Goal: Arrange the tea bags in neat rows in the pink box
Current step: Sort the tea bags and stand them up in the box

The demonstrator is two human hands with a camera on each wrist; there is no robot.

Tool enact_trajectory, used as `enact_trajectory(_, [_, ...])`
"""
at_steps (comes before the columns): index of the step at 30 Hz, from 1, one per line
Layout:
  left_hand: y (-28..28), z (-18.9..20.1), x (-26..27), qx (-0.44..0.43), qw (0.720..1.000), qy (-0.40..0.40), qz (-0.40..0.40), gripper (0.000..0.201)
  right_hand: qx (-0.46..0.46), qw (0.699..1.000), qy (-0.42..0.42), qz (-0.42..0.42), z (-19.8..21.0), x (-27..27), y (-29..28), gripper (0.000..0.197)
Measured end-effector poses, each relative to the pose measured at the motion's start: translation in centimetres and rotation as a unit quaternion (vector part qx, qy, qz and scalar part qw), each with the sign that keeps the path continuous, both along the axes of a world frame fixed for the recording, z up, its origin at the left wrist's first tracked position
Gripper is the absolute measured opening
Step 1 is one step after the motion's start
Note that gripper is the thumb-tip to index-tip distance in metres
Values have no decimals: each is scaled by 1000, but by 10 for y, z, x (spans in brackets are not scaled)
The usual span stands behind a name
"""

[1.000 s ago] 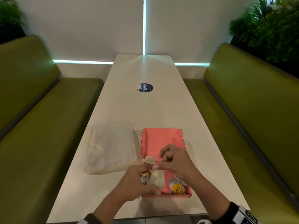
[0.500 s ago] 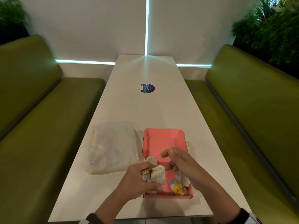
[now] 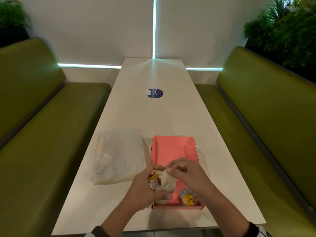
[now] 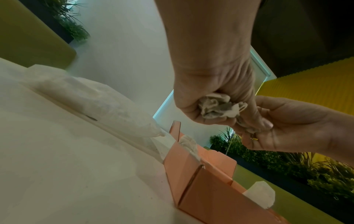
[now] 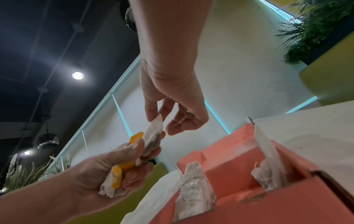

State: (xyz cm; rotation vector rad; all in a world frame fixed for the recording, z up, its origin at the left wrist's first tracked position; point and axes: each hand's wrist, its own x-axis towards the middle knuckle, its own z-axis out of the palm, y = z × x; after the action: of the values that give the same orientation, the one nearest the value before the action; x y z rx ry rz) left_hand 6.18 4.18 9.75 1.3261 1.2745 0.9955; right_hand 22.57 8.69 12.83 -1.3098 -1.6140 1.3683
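Note:
The pink box (image 3: 172,151) lies open on the white table (image 3: 153,117) in front of me. My left hand (image 3: 143,189) grips a bunch of white tea bags (image 4: 220,109) with yellow tags over the box's near left corner. My right hand (image 3: 184,173) pinches the top edge of one tea bag (image 5: 153,133) from that bunch between thumb and forefinger. Inside the box, a tea bag with a yellow tag (image 3: 188,198) lies at the near right corner. Another tea bag (image 5: 195,181) leans at the near left side.
A translucent plastic bag (image 3: 118,156) lies on the table left of the box, close to its wall. A blue round sticker (image 3: 155,93) is farther up the table. Green benches (image 3: 42,134) run along both sides.
Half a second ago my right hand was lower, near the box, with loosened fingers. It has come back up to the bunch and pinched a tea bag. The left hand has stayed put.

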Motion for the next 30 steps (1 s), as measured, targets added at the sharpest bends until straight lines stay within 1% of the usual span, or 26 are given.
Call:
enact_trajectory(4, [-1,5,-2,-5,1000,-7,6,21,27,1000,-7,13,2,-2,0,11])
enact_trajectory(6, [0,4,-1,-8,1000,2,13,11,32,999,-2,8,2,-3,1,12])
enact_trajectory(11, [1,3,-1,-25,999,-5,19,10,39,999,-6,5,4,-4,2,13])
enact_trajectory(14, [-2,6,0,-36,999,-28,27,11,28,1000,-1,5,4,-3,2,1])
enact_trajectory(16, [-2,9,1,-44,997,-55,38,10,12,1000,10,-14,4,1,4,14])
enact_trajectory(18, [-3,13,0,-54,994,-79,48,10,-18,999,-6,-28,7,8,3,24])
enact_trajectory(19, [-2,13,-1,-57,993,-84,52,11,-47,999,-21,-5,8,12,1,29])
enact_trajectory(20, [-2,14,-1,-59,993,-87,54,14,-85,995,-38,42,8,15,-2,37])
enact_trajectory(22, [-1,16,-2,-66,992,-92,54,18,-144,973,-71,167,0,17,-8,51])
enact_trajectory(23, [0,16,-2,-70,992,-92,52,19,-156,961,-86,209,-6,15,-10,51])
enact_trajectory(24, [0,18,-2,-76,992,-91,47,19,-157,956,-100,228,-10,13,-11,43])
enact_trajectory(26, [-1,20,-2,-85,992,-84,33,18,-139,958,-128,216,-10,11,-6,24])
enact_trajectory(27, [-1,21,-3,-89,993,-75,22,15,-120,961,-143,202,-8,11,-1,19])
enact_trajectory(30, [-3,21,-5,-96,994,-45,-9,12,-74,965,-170,183,4,14,12,14])
